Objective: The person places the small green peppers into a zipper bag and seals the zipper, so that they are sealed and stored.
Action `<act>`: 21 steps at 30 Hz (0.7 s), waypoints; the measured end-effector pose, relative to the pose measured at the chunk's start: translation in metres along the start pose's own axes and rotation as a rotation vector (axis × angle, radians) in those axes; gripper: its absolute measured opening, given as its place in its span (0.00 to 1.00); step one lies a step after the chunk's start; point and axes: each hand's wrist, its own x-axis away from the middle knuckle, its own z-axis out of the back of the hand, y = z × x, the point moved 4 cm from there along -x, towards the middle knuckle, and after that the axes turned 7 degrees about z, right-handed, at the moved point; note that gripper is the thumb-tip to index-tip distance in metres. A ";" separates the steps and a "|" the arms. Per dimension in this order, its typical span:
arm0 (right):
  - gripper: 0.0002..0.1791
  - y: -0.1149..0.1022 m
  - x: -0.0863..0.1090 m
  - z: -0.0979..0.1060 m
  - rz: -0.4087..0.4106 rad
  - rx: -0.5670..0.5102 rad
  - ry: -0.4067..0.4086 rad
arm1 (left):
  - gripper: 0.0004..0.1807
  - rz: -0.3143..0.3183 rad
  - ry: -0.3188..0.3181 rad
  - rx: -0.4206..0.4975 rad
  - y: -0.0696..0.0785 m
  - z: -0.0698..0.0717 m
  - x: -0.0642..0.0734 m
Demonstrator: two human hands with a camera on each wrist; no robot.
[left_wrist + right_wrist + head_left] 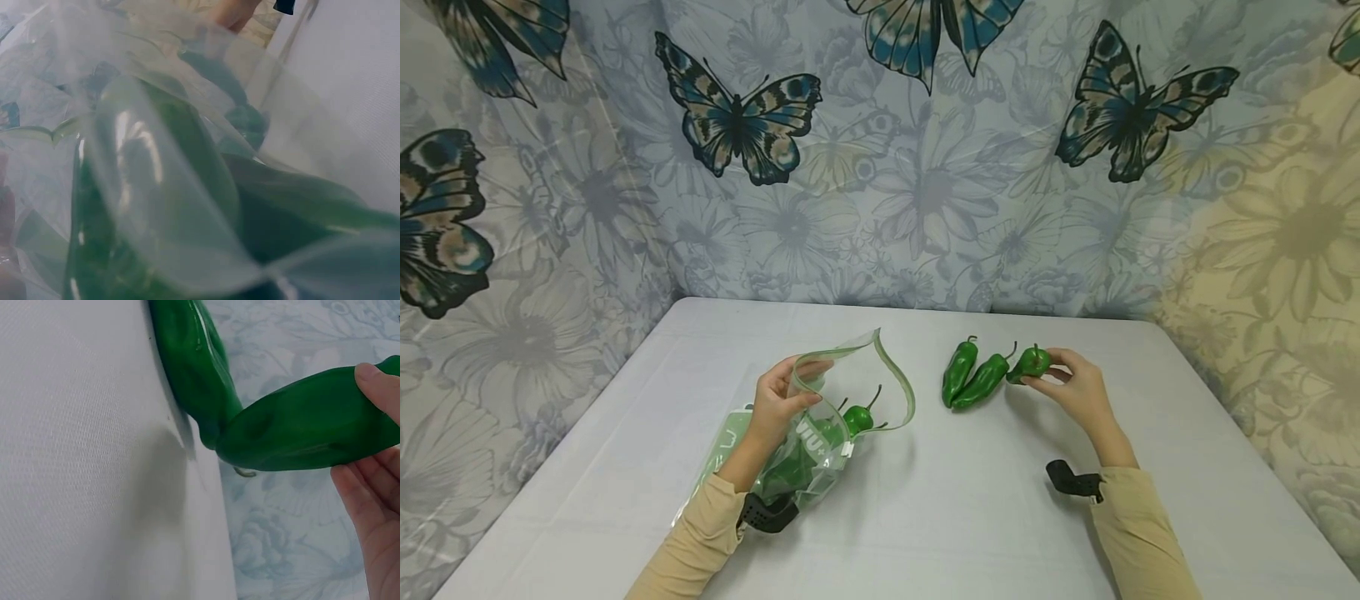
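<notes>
My left hand (775,404) grips one side of the rim of a clear zip bag (900,374) with green edging, its mouth spread wide. Several green peppers lie inside it, one pepper (859,418) with its stem showing at the opening. Through the plastic, a glossy pepper (156,187) fills much of the left wrist view. At the right, my right hand (1078,396) pinches a green pepper (1030,363) between thumb and fingers, its tip overlapping another pepper (194,356) in the right wrist view. Two long green peppers (959,372) (983,383) lie side by side on the table.
A white cloth covers the table (970,517). Beside my left forearm is a pale green printed panel (730,437). Behind the table hangs a butterfly-and-flower patterned curtain (925,208). Black devices sit at both wrists, one camera (1071,479) at the right.
</notes>
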 end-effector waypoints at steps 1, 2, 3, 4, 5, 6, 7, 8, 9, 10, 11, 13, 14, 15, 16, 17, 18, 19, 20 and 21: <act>0.23 0.000 0.000 0.000 -0.002 0.010 0.005 | 0.23 -0.003 -0.001 -0.001 0.000 0.000 0.000; 0.24 0.002 0.000 0.001 -0.005 0.021 0.009 | 0.23 -0.004 -0.002 -0.001 0.000 0.000 0.000; 0.24 0.014 0.003 0.000 0.010 0.027 0.021 | 0.23 -0.007 -0.004 -0.001 0.001 0.000 0.000; 0.25 0.032 0.006 -0.001 0.014 0.028 0.030 | 0.23 -0.010 -0.005 -0.001 0.001 0.000 0.000; 0.25 0.031 0.006 -0.001 0.005 0.027 0.027 | 0.23 -0.011 -0.008 0.002 0.001 0.000 -0.001; 0.26 0.031 0.006 0.000 0.000 0.027 0.025 | 0.23 -0.013 -0.010 0.004 0.001 -0.001 -0.001; 0.25 0.030 0.006 0.001 -0.008 0.025 0.024 | 0.23 -0.014 -0.012 0.005 0.001 -0.001 -0.001; 0.24 0.018 0.005 0.003 -0.008 -0.029 0.019 | 0.23 -0.012 -0.013 0.007 0.002 -0.001 -0.001; 0.24 0.018 0.004 0.003 -0.008 -0.034 0.021 | 0.22 -0.012 -0.014 0.009 0.002 -0.002 -0.001; 0.24 0.018 0.004 0.003 -0.006 -0.038 0.024 | 0.22 -0.010 -0.015 0.009 0.002 -0.002 -0.001; 0.24 0.018 0.004 0.003 -0.001 -0.039 0.027 | 0.22 -0.009 -0.015 0.010 0.002 -0.002 -0.001; 0.23 0.020 0.004 0.003 -0.001 -0.043 0.036 | 0.22 -0.008 -0.013 0.009 0.002 -0.002 -0.001; 0.23 0.021 0.004 0.002 -0.002 -0.042 0.038 | 0.22 -0.007 -0.010 0.008 0.003 -0.002 -0.001; 0.24 0.034 0.005 0.001 -0.005 0.010 0.049 | 0.22 -0.008 -0.010 0.007 0.003 -0.002 -0.001; 0.24 0.035 0.005 0.000 -0.003 0.015 0.053 | 0.22 -0.008 -0.008 0.005 0.003 -0.002 -0.001; 0.24 0.036 0.005 0.000 -0.003 0.015 0.058 | 0.22 -0.008 -0.008 0.006 0.003 -0.002 -0.001; 0.24 0.037 0.006 0.000 0.001 0.019 0.063 | 0.22 -0.008 -0.008 0.006 0.003 -0.002 -0.001; 0.24 0.038 0.006 0.000 0.007 0.023 0.067 | 0.22 -0.008 -0.008 0.007 0.003 -0.002 -0.001; 0.24 0.038 0.006 0.001 0.012 0.025 0.071 | 0.22 -0.006 -0.006 0.008 0.003 -0.001 -0.001; 0.24 0.038 0.006 0.001 0.014 0.030 0.076 | 0.22 -0.004 -0.006 0.010 0.003 -0.001 -0.001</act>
